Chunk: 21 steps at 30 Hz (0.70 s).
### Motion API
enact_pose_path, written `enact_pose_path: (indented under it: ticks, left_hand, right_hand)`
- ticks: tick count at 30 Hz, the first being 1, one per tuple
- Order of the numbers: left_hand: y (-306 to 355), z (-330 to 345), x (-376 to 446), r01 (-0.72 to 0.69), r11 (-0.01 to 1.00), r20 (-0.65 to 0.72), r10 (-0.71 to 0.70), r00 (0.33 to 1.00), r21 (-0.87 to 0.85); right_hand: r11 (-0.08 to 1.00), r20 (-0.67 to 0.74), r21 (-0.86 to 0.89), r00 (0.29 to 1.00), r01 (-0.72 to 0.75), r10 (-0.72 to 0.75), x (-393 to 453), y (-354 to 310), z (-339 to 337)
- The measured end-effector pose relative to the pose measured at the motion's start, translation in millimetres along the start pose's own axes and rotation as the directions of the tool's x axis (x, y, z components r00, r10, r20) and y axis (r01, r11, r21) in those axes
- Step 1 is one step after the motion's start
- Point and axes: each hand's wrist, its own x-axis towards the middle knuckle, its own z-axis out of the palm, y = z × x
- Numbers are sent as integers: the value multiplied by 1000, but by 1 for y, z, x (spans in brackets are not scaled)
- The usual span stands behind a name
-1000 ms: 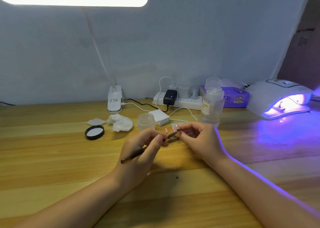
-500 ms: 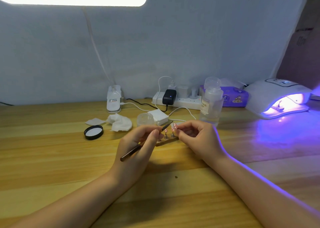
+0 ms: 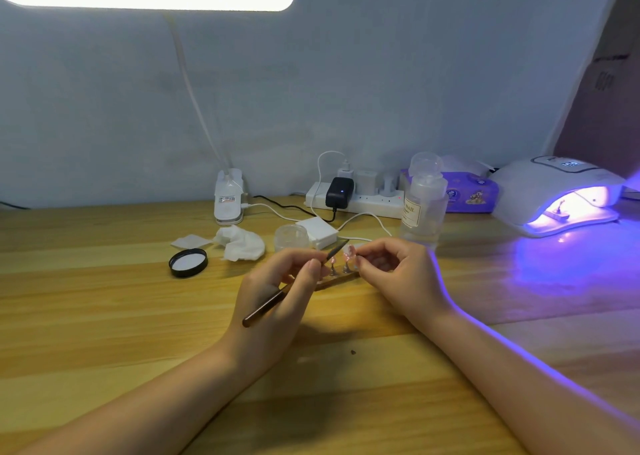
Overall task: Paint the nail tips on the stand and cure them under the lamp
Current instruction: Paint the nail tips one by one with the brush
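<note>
Nail tips [image 3: 347,251] upright on stand [image 3: 337,279], on desk [image 3: 104,316] between hands. Left hand [image 3: 277,295] pinching brush [image 3: 287,290], bristle end raised just beside tips. Right hand [image 3: 398,274] curled, fingertips steadying right-most tip. Painting stage judged under way: tips look pinkish, coverage too small to tell. Curing not yet done for these: lamp [image 3: 561,195] lit, well right of right hand, something small inside, cannot tell what. Jar [image 3: 292,236] open, beyond left hand.
</note>
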Motion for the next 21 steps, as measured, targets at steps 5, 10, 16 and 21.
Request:
enact_pose_path:
  ticks: [5, 10, 16, 21]
  left_hand:
    - [1, 1, 1, -43, 994, 25, 41, 999, 100]
    - [0, -1, -2, -72, 994, 41, 68, 997, 87]
    - [-1, 1, 1, -34, 994, 15, 33, 999, 103]
    - [0, 0, 0, -65, 992, 36, 61, 997, 112]
  right_hand:
    - [999, 3, -23, 1000, 23, -23, -1, -2, -2]
    - [999, -32, -29, 999, 19, -20, -1, -3, -1]
    - [999, -2, -39, 1000, 31, -31, -2, -5, 0]
    - [997, -10, -65, 999, 35, -36, -2, -5, 0]
